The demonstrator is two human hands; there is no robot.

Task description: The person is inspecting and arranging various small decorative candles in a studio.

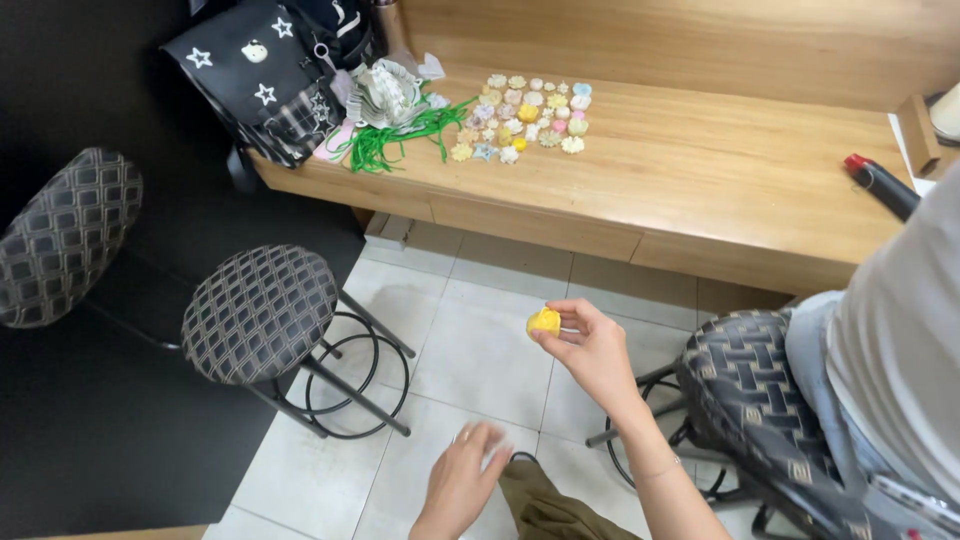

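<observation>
the right hand (590, 350) is raised over the tiled floor, wrist bent, fingertips pinched on a small yellow flower piece (544, 321). nearer and left, the left hand (468, 478) is blurred; whether its fingers are together cannot be told.

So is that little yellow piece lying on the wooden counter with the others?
No, the yellow piece is pinched in the right hand above the tiled floor, well apart from the wooden counter.
</observation>
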